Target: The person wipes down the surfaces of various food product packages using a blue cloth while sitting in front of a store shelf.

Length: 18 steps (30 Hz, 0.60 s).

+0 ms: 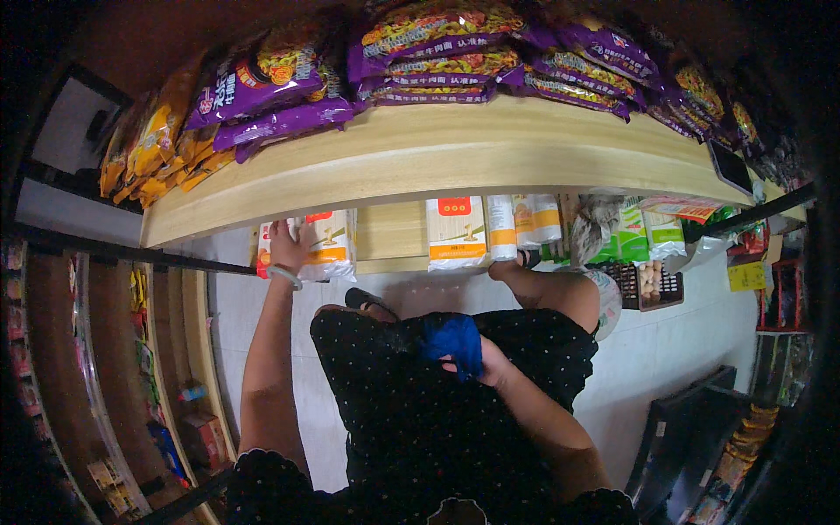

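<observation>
My left hand [287, 248], with a pale bangle at the wrist, rests on white, orange and red packs of dried noodles [331, 246] on the lower shelf; whether its fingers grip a pack is unclear. My right hand [489, 362] holds a crumpled blue cloth [456, 341] over my lap. Another noodle pack [455, 233] lies to the right along the same shelf, beside several rolled packs [535, 220]. Bare shelf board [392, 230] shows between the two groups.
Purple instant noodle bags [433, 59] and orange bags [157, 141] fill the wooden upper shelf [426, 147]. A dark phone-like device [730, 167] lies at its right edge. A brown basket [666, 292] with eggs stands low right. Side shelves [190, 367] stand left; black panels [682, 433] lower right.
</observation>
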Available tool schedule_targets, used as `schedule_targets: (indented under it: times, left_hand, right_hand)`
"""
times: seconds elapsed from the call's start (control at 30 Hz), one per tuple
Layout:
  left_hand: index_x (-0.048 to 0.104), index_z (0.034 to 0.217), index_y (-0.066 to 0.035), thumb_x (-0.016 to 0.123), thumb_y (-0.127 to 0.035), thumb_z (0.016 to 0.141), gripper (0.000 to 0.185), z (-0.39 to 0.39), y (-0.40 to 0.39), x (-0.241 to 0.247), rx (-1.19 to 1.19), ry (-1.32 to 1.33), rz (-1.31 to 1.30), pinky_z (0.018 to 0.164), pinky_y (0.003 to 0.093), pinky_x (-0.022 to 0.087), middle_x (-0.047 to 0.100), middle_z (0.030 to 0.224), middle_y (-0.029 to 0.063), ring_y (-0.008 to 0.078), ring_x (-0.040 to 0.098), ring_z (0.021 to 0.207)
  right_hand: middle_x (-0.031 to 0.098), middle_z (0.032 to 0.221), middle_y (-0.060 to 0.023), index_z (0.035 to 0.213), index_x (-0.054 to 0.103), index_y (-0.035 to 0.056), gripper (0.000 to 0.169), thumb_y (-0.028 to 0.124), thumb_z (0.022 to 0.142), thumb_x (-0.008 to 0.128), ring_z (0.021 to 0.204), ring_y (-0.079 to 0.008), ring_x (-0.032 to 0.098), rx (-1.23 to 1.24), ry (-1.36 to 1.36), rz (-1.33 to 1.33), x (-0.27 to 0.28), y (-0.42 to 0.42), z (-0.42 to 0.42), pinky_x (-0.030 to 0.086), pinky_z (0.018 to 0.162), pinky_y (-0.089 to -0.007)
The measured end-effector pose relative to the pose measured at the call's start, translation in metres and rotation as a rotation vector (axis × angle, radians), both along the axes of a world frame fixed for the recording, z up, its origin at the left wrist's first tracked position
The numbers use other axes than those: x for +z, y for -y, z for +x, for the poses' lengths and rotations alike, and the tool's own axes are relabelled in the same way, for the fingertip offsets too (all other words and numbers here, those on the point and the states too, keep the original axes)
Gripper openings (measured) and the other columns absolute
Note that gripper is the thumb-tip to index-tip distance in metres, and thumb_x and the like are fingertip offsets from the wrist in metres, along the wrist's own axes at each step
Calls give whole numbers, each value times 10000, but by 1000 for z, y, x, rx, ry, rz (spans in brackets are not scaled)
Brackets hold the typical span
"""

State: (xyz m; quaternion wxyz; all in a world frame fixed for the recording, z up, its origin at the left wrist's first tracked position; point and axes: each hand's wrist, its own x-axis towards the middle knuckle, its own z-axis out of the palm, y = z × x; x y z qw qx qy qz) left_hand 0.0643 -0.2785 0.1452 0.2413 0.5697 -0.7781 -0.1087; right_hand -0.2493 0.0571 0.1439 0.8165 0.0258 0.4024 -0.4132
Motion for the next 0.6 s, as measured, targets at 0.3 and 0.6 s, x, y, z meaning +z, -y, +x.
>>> schedule_targets:
  times: [0.3,0.6]
  left_hand:
    - [169,1497,-86,495,-591,827,900,-98,-67,20,176,779,38,1094,628,106,189,1527,202,453,134,1400]
    - [543,1200,-18,644,-346,869,477,-208,-74,-98,-103,-443,773,768,353,531,656,1061,102,226,641,947]
  right_hand:
    - [631,1166,-61,1243,557,140,389,389,961,458,1025,-192,621,8,-19,23,5,0,-1,530,863,-371]
    - [627,1162,-61,1230,565,127,417,416,936,502,1028,-196,617,-37,51,4,-12,-5,5,518,884,-387]
